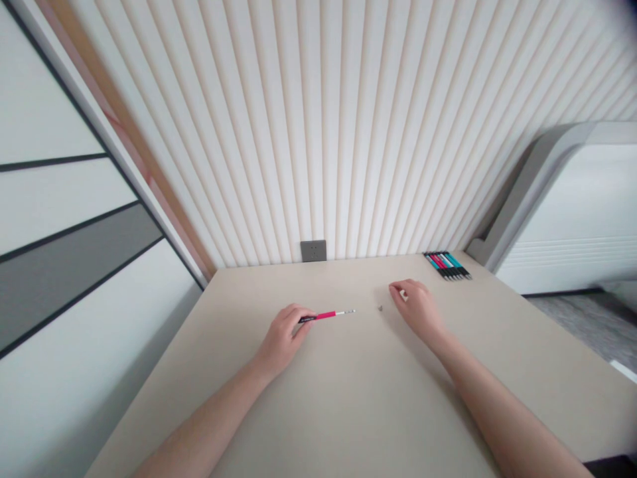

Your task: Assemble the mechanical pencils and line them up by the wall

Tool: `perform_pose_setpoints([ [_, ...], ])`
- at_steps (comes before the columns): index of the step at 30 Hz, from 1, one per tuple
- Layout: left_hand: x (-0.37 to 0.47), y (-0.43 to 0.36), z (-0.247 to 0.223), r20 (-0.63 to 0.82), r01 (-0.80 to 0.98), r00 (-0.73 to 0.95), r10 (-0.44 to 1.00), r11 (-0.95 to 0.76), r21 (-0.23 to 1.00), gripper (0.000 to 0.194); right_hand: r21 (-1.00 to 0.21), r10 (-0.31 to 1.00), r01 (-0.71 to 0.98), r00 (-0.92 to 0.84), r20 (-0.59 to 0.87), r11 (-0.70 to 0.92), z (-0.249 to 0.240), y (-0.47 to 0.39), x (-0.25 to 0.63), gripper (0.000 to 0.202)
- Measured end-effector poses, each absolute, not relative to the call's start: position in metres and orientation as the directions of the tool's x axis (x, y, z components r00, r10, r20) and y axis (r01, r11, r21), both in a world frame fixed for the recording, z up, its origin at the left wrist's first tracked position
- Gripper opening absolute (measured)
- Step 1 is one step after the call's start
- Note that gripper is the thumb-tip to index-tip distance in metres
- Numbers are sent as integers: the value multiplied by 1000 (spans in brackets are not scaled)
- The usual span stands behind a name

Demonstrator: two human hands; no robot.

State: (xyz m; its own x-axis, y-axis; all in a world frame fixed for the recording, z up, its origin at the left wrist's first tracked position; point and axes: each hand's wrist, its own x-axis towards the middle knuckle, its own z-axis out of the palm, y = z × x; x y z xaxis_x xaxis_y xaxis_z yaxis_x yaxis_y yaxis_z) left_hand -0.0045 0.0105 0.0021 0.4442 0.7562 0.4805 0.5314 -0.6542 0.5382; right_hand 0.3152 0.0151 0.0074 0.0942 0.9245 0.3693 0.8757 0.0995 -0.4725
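Between the fingers and thumb of my left hand (286,335) is a slim pen (326,315) with a black end and a pink barrel. A thin whitish piece sticks out of its right end, pointing toward my other hand. My right hand (417,307) is raised a little over the table, its fingertips pinched together; whether anything is in them is hidden. Just left of those fingers a tiny grey metallic-looking part (380,308) lies on the tabletop, apart from both hands.
Several pens (446,265) in black, pink, white and teal lie in a row at the table's far right corner. The beige table (318,411) meets a ribbed wall with a dark socket (313,251). A cabinet (99,318) stands left, a white headboard (572,212) right.
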Motion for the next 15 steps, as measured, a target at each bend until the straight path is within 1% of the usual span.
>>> perform_pose_setpoints([
  [2, -4, 11, 2, 480, 533, 447, 755, -655, 535, 9, -395, 944, 919, 149, 296, -22, 2, 21, 331, 28],
  [4, -4, 12, 1, 480, 534, 451, 753, -658, 531, 9, -364, 964, 927, 175, 202, -92, -5, 25, 339, 30],
  [7, -4, 12, 1, 479, 535, 450, 753, -657, 530, 9, -382, 981, 920, 148, 129, -89, -14, 28, 342, 28],
  [11, -4, 12, 2, 477, 535, 454, 752, -659, 529, 10, -402, 983, 914, 113, 145, -46, -15, 28, 340, 29],
  [13, -3, 12, 2, 478, 534, 456, 750, -661, 527, 10, -446, 979, 895, 96, 181, -6, -11, 28, 336, 31],
  [14, -3, 12, 2, 480, 533, 457, 749, -662, 527, 10, -512, 973, 859, 94, 210, 28, -9, 27, 334, 33],
  [15, -3, 12, 2, 482, 532, 455, 749, -663, 527, 10, -605, 966, 793, 97, 239, 70, -5, 26, 330, 34],
])
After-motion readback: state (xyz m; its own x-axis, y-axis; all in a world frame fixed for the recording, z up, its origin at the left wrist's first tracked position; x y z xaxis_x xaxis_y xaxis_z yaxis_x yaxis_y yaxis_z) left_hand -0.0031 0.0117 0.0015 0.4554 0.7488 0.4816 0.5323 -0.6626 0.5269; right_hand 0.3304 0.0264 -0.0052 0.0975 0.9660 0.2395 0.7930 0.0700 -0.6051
